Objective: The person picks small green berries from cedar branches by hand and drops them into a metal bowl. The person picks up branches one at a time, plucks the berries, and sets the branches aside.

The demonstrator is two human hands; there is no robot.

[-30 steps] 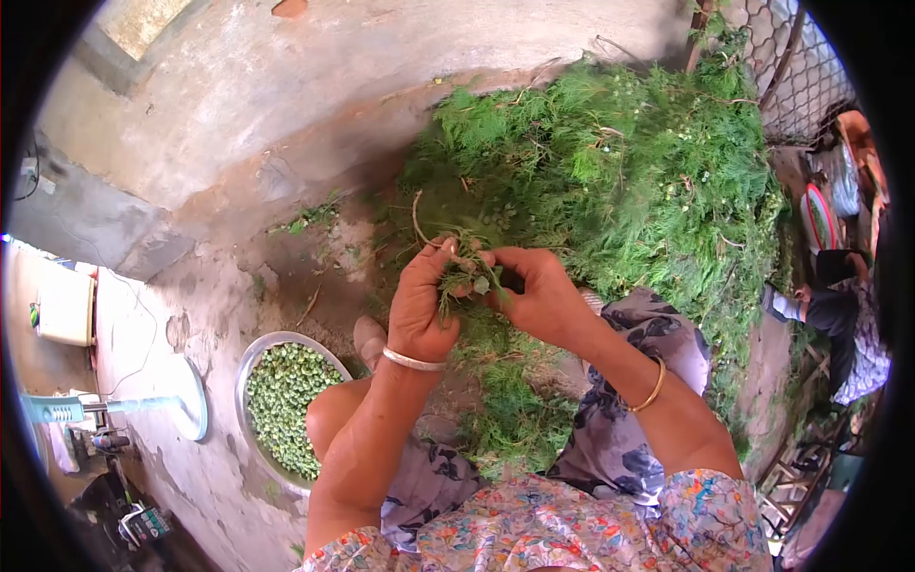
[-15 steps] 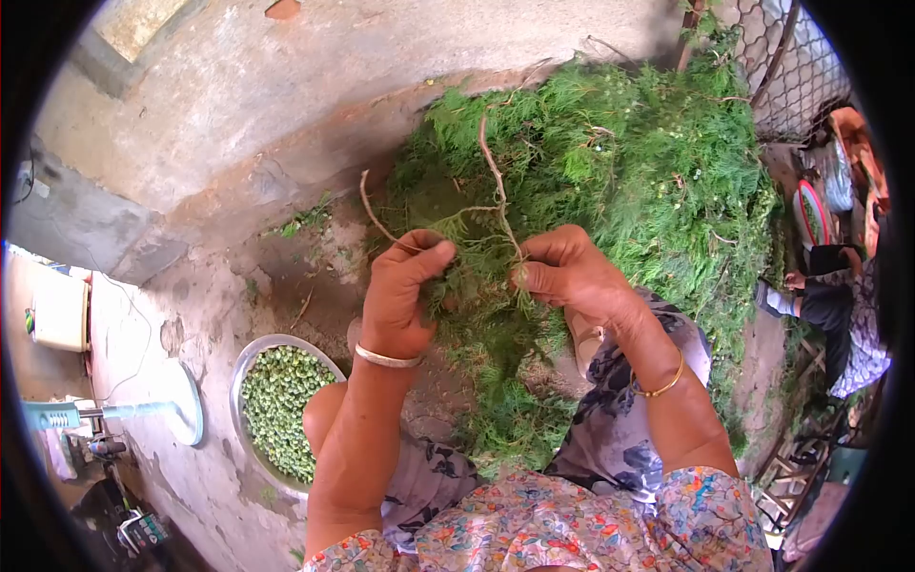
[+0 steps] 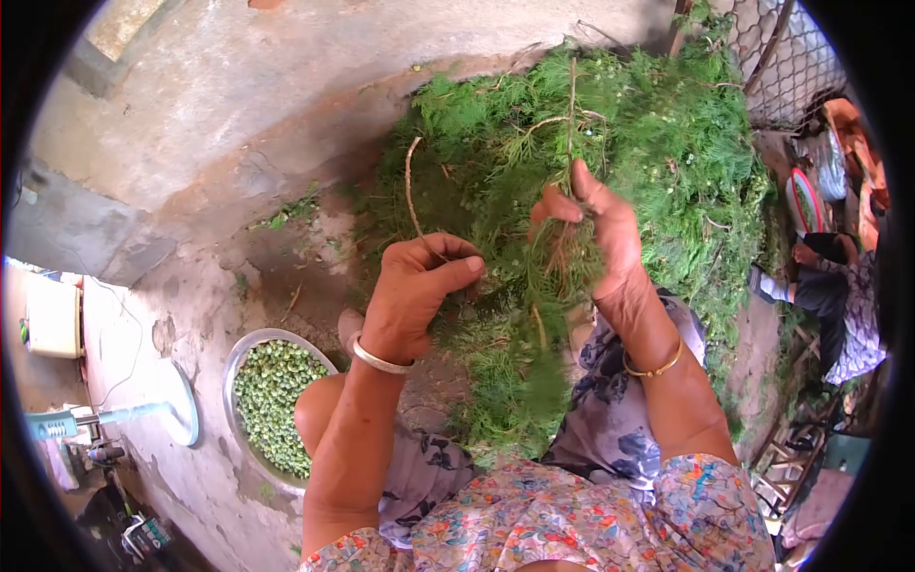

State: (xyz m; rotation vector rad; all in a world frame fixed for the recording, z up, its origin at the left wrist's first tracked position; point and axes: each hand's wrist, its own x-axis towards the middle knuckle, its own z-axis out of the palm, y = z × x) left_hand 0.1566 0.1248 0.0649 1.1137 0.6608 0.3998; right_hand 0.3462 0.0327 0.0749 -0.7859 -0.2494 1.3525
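Observation:
My left hand (image 3: 419,291) is closed round a thin curved twig (image 3: 411,186), whose bare end sticks up above the fingers. To its right, my right hand (image 3: 600,224) grips a leafy green branch (image 3: 567,257), its bare stem pointing up and its foliage hanging below the palm. That hand is slightly blurred. The two hands are apart. Behind and below them lies a large heap of feathery green branches (image 3: 658,172). A round metal basin (image 3: 232,381) holding small green cones or berries (image 3: 276,405) stands left of my knee.
A pale blue fan (image 3: 181,410) is at the left. A concrete wall (image 3: 238,105) runs behind the heap, with wire mesh (image 3: 786,71) at the upper right. Another person (image 3: 839,296) sits at the far right, near a red-rimmed container (image 3: 803,202).
The hands have drawn apart after being together. My right hand has moved up and right with the leafy branch, its palm turned. My left hand keeps its twig, which now points more upright.

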